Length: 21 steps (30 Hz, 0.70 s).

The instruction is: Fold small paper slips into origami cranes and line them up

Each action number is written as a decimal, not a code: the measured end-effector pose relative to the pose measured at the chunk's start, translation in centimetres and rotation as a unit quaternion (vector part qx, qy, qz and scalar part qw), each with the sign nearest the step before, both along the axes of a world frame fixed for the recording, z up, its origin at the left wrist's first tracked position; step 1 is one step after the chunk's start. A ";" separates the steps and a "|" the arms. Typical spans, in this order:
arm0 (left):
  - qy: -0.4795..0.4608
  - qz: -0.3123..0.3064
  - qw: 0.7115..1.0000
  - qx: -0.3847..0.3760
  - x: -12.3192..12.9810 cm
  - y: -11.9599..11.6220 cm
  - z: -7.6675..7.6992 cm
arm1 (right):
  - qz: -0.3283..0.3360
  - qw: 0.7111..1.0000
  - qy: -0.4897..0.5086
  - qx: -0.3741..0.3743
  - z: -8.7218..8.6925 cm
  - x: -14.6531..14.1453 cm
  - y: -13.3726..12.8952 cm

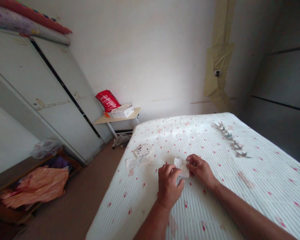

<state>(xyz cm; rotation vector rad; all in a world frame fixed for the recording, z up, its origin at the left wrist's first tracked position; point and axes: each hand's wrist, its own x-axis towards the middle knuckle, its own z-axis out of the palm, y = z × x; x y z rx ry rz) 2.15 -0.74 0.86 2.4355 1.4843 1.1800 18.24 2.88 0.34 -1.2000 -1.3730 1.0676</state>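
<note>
A small printed piece of paper [184, 169] lies at the middle of the bed, between my two hands. My left hand [169, 185] has its fingers curled over the paper's left side, with the thumb below its lower edge. At the paper's right edge, my right hand [201, 170] is closed in a pinch. To the left, more printed paper pieces [136, 162] lie overlapping, among them a whitish one [143, 151] with dark marks. A row of folded paper shapes [231, 139] runs along the right of the bed.
The bed [215, 213] has a ribbed white cover with red spots. Behind its far left corner, a small table [103, 119] bears a red bag [107, 101] and a white box [123, 113]. A wardrobe [52, 90] and an orange plastic bag [40, 185] are at left.
</note>
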 end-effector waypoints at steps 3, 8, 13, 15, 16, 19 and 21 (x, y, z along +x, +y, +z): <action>0.055 0.019 0.998 0.011 0.6 -0.2 0.0 | -0.009 1.000 -0.007 0.006 0.1 -0.4 -0.3; 0.043 0.037 0.998 0.021 0.1 0.4 -0.9 | 0.026 0.998 -0.048 0.014 0.6 -0.5 -1.1; -0.051 0.010 0.998 -0.017 -0.8 1.0 -1.3 | 0.125 0.973 -0.161 0.112 1.0 1.6 -1.2; -0.073 -0.005 0.997 -0.038 -1.0 1.0 -1.3 | 0.156 0.954 -0.201 0.158 0.8 2.4 -0.9; -0.079 -0.010 0.996 -0.047 -1.0 1.0 -1.2 | 0.172 0.945 -0.217 0.176 0.7 2.7 -0.8; -0.079 -0.019 0.994 -0.067 -0.9 0.9 -1.3 | 0.193 0.924 -0.256 0.209 0.4 2.9 -0.7; -0.068 -0.028 0.994 -0.075 -0.9 0.9 -1.4 | 0.196 0.914 -0.284 0.214 0.6 2.7 -0.9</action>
